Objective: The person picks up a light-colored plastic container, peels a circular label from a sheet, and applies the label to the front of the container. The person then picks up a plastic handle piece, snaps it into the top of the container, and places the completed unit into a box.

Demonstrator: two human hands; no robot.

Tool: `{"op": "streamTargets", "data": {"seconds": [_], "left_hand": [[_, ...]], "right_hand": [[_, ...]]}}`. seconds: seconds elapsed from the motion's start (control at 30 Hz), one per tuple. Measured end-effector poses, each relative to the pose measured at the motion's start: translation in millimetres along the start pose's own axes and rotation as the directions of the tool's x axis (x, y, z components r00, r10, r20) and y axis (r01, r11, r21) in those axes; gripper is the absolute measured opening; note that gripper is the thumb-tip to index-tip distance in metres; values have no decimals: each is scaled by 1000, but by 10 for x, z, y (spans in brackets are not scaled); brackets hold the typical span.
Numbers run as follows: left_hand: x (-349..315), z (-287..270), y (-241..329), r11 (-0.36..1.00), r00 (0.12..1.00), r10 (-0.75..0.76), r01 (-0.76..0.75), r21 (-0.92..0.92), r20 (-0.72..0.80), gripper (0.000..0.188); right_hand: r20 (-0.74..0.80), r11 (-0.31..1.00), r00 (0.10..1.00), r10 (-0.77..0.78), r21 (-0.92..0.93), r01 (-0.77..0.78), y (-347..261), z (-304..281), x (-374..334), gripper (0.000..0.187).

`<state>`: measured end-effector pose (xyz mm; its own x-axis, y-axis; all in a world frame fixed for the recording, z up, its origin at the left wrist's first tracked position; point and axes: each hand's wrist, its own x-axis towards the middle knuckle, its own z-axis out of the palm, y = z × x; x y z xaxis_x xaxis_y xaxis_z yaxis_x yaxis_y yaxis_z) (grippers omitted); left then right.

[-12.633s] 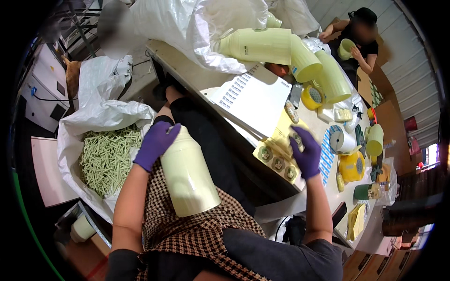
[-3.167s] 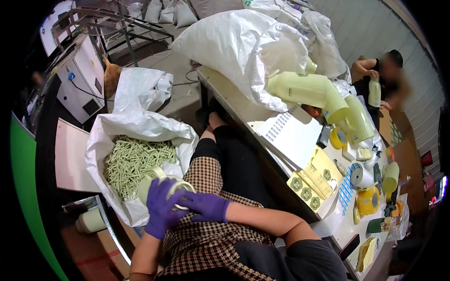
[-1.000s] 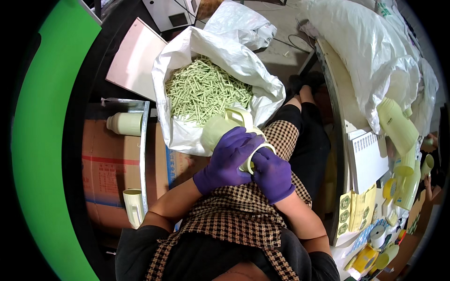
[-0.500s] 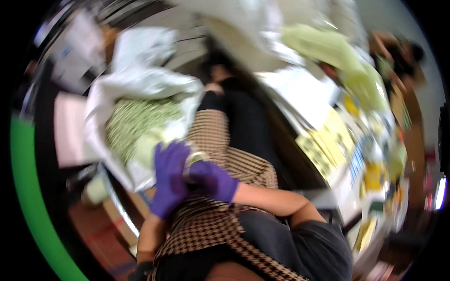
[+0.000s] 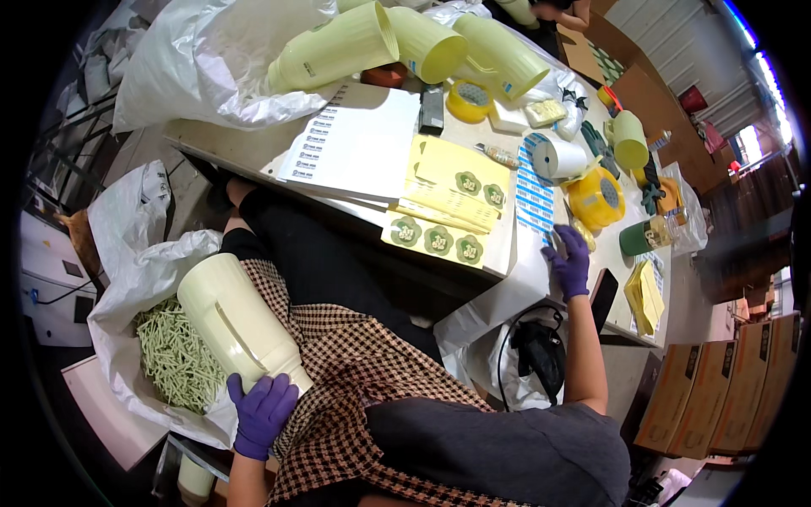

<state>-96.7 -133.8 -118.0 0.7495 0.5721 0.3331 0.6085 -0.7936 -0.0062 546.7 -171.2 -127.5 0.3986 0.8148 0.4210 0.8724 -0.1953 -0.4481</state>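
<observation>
My left hand [image 5: 263,414], in a purple glove, is closed on the narrower end of a cream plastic jug body [image 5: 236,317] with a side handle. The jug lies tilted across my lap, its other end above an open white sack [image 5: 110,291] of thin pale-green pieces [image 5: 176,355]. My right hand [image 5: 571,264], also gloved in purple, reaches onto the table with fingers apart. Its fingertips are at the lower end of a blue-and-white label sheet [image 5: 535,198], beside a yellow tape roll [image 5: 596,198]. Nothing shows in its grasp.
Yellow sticker sheets [image 5: 448,182] and a white label stack [image 5: 355,139] lie on the table [image 5: 253,156]. Pale-green jug bodies [image 5: 342,51] rest at its far side. A dark phone [image 5: 603,297] is near my right wrist. Cardboard boxes [image 5: 714,389] stand at right.
My hands were together over the sack and have parted. The left now holds the jug on my lap; the right has moved out to the table. My view has swung right.
</observation>
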Motion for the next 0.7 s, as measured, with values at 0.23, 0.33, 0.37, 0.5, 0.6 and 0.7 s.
{"op": "streamTargets", "data": {"seconds": [0.23, 0.33, 0.37, 0.5, 0.6, 0.7], "left_hand": [[176, 22, 16, 999, 999, 43, -43, -6, -23, 26], [269, 1, 30, 999, 999, 37, -37, 16, 4, 26], [254, 19, 29, 998, 998, 57, -57, 39, 8, 23], [85, 15, -3, 972, 970, 135, -169, 165, 200, 46], [-84, 267, -83, 956, 978, 195, -205, 208, 67, 39], [66, 195, -50, 968, 975, 197, -177, 181, -100, 31]], "right_hand": [[-50, 980, 981, 185, 80, -181, 230, 176, -11, 21], [-235, 1000, 972, -25, -22, 21, 83, 174, -103, 16], [-322, 988, 934, -155, -57, 145, -55, 168, -78, 15], [-116, 848, 993, -16, 524, 75, -1696, 470, 235, 8], [247, 628, 939, -238, 777, -45, -2879, 1042, 421, 4], [366, 518, 721, -588, 856, -11, -3825, 1682, 525, 8]]}}
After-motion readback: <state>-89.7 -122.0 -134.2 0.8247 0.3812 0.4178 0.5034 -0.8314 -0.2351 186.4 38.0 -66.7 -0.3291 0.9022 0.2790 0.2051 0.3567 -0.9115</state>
